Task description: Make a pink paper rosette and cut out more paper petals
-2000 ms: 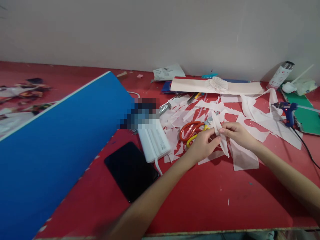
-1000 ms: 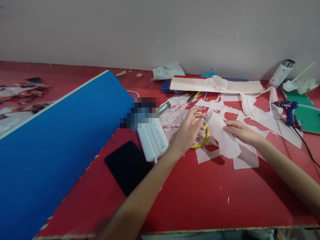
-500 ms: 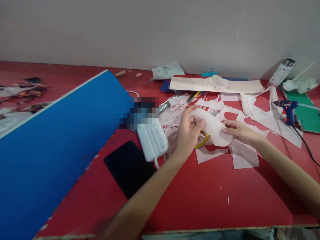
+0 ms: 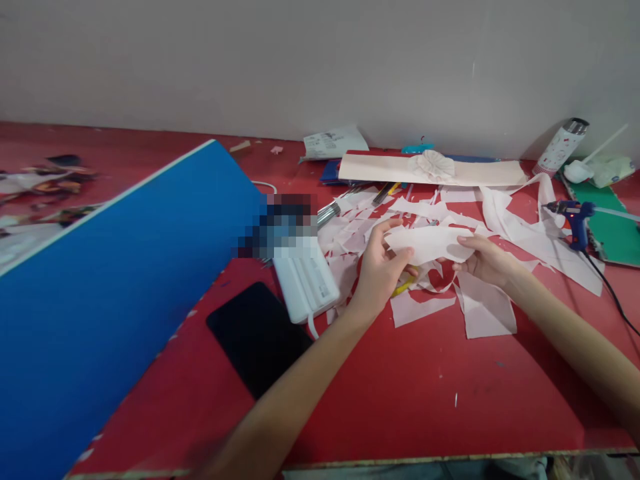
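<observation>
Between my two hands a cut piece of white paper or thin cloth (image 4: 431, 245) is held up over the table. My left hand (image 4: 381, 263) pinches its left end between thumb and fingers. The thumb and fingers of my right hand (image 4: 483, 259) grip its right end. Yellow-handled scissors (image 4: 405, 283) lie just below, partly hidden by my left fingers and the scraps. Around and under the hands are several white offcuts (image 4: 487, 307), some with curved pieces cut out. Behind them, a pleated white flower (image 4: 433, 165) rests on a long cream strip (image 4: 375, 170).
A blue board (image 4: 125, 280) slants across the left of the red table (image 4: 400, 400). Near my left forearm are a black tablet (image 4: 257, 340) and a white power strip (image 4: 305, 283). To the right are a blue glue gun (image 4: 577, 220), a patterned bottle (image 4: 561, 147) and a green board (image 4: 613, 227).
The white piece has been tilted and turned more level, its right end rising. My right hand has moved slightly up and right with it; my left hand stays nearly in place.
</observation>
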Motion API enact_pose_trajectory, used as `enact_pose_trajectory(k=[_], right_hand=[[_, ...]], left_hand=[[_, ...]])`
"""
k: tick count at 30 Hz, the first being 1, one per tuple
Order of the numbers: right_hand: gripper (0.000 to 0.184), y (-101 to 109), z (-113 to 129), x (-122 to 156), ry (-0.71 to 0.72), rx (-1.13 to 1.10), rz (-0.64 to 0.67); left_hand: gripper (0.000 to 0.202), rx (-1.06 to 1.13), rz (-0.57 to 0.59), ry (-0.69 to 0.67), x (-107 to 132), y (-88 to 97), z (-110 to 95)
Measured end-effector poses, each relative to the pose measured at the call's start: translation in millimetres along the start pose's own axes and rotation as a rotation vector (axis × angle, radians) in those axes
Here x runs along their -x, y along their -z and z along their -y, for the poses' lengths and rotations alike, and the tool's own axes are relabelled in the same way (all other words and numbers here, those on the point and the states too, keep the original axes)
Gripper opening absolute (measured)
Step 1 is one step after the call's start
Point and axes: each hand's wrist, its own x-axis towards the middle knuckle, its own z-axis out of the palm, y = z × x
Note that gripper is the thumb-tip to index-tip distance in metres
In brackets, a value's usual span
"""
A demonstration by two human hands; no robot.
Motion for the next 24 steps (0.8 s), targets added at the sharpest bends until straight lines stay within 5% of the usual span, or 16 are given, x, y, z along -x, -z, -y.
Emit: enact_pose_trajectory(k=[5,9,14,24], right_hand=[[0.006,-0.1,-1.2,-1.6,-0.008,0.027,0.022],[0.007,2.7,0.3,-3.9,0.062,0.020,-0.095],[0.005,5.8,4.4,-5.2,0.120,0.012,-0.195],[0.007,13.3,17.0,-5.3,0.181,-0.135,-0.291]], left_hand=[[0.043,-0.126,0.017,-0.089,-6.1,7.8,2.7],[0.040,-0.638,-0.063,-0.374,-15.9,25.5,4.6],[0.047,-1.217,0.187,-0.385,-24.4,40.4,10.3],[0.050,-1.345,0.277,-0.404,-26.5,41.8,11.1]])
